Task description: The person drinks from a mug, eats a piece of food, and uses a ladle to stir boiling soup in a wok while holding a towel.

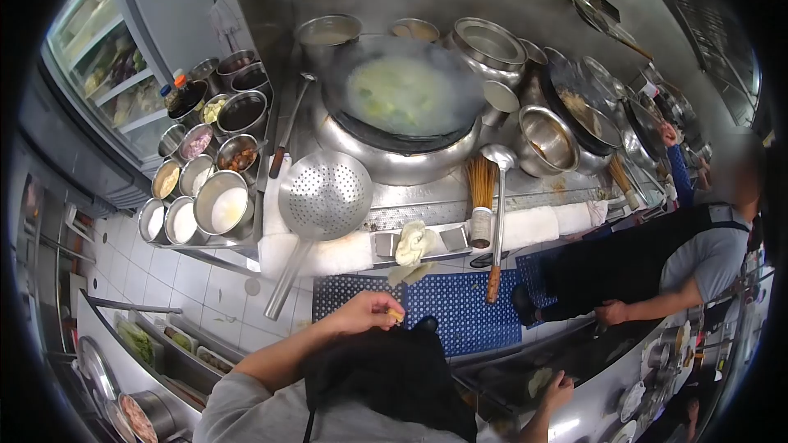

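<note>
My left hand (366, 312) is closed in front of the black apron, pinching a small yellowish piece (396, 315). At the lower right my right hand (558, 392) is held low beside the counter, near a pale round item (539, 381); whether its fingers grip anything is too small to tell. Ahead, a large wok (398, 90) holds steaming pale green food. A perforated strainer (326, 195) lies to its front left, handle toward me. A ladle (498, 230) and a bamboo brush (481, 197) rest at the front right. A crumpled cloth (413, 243) lies at the stove's front edge.
Seasoning pots (222, 201) crowd the left counter. Metal bowls (547, 141) and a second wok (581, 107) stand to the right. A co-worker (640, 271) in a dark apron stands at the right. Blue mats (464, 312) cover part of the floor.
</note>
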Available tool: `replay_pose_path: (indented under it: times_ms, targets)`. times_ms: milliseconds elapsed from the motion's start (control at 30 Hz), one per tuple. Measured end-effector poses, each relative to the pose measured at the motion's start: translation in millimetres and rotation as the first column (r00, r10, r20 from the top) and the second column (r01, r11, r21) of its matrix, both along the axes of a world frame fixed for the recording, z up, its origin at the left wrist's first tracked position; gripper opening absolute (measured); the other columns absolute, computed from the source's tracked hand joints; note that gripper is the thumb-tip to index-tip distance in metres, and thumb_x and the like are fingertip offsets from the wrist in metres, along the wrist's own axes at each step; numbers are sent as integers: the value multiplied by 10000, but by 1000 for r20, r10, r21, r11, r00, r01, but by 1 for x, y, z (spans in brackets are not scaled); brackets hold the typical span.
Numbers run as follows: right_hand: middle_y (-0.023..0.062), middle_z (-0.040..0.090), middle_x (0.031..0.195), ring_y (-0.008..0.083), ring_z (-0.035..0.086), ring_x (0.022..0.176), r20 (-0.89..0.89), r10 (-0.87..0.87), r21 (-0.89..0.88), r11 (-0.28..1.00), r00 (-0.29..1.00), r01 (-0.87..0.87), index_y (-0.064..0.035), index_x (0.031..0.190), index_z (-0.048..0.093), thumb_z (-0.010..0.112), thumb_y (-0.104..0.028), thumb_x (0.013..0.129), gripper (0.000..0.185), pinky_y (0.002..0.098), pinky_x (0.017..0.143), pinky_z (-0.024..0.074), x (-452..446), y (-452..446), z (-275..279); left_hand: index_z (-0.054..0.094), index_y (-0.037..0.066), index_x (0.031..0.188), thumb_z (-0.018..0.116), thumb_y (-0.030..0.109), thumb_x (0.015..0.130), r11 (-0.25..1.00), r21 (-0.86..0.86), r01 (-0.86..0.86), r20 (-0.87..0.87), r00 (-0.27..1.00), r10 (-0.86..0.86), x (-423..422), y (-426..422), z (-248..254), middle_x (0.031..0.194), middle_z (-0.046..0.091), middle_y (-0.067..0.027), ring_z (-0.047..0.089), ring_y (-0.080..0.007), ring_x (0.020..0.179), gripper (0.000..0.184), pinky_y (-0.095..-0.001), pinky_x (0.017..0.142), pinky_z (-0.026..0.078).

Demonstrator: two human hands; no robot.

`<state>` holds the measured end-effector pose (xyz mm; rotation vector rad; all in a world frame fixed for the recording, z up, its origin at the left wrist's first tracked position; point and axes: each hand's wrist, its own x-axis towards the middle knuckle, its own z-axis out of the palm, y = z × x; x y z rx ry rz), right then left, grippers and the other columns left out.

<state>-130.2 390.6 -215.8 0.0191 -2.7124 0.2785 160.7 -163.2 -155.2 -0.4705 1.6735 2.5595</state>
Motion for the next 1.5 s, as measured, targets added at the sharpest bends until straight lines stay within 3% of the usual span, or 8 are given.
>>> replay_pose_path:
  times_ms: [167,233,467,767,867,967,1167,1500]
  targets:
    - [213,630,822,415,608,779,-14,-1,28,1000,1000,1,26,791,604,621,-396,914,440,495,697,466,6,-5,8,633,17,1123,633,49,920,987,-144,-70,56,995,78,8,-5,-26,912,669,-43,608,-95,756,206,-254,639,521]
    - [212,632,828,415,609,782,-35,-1,38,999,999,2,26,794,606,624,-401,912,443,494,699,467,8,-7,9,629,21,1139,635,79,927,992,-97,-83,102,990,93,8,-6,-25,900,667,-39,597,-84,731,220,-242,612,506]
    - [221,627,858,417,611,826,105,-66,-12,998,992,68,38,829,633,599,-391,931,443,502,729,467,12,-19,21,612,49,1209,654,193,936,996,-88,-21,244,969,42,9,-9,16,909,668,-11,580,-59,720,312,-220,578,476]
    - [237,619,833,430,601,790,57,-17,18,1000,998,16,48,818,625,617,-352,923,414,506,704,459,7,-10,12,619,25,1168,666,37,894,1000,-18,16,47,999,-15,17,-4,-5,991,673,-46,623,-94,825,279,-243,702,530]
    - [243,614,819,434,598,786,81,-38,11,999,996,37,50,816,622,617,-349,924,414,507,698,453,8,-13,16,626,12,1123,650,19,897,994,-108,11,-66,998,-18,17,-3,-2,985,670,-54,627,-97,836,227,-244,711,530]
    - [204,626,804,408,606,776,45,-52,26,998,998,51,20,782,610,627,-412,913,452,502,699,458,7,-8,10,630,11,1094,646,22,899,1000,-17,-25,84,996,27,19,-1,1,942,669,-48,621,-88,788,196,-237,667,520]
    - [219,625,837,423,611,807,75,-56,13,998,996,55,33,813,624,611,-388,927,436,497,712,465,8,-8,12,627,30,1082,656,57,903,982,-166,-94,99,989,112,18,0,3,851,662,-27,585,-67,654,184,-225,535,470]
    - [208,610,792,408,591,776,62,-56,-19,998,996,58,27,764,589,621,-386,920,443,498,712,449,9,-15,16,609,68,1220,642,134,934,999,-9,41,65,997,-40,6,-4,49,924,665,2,583,-40,709,295,-194,581,463]
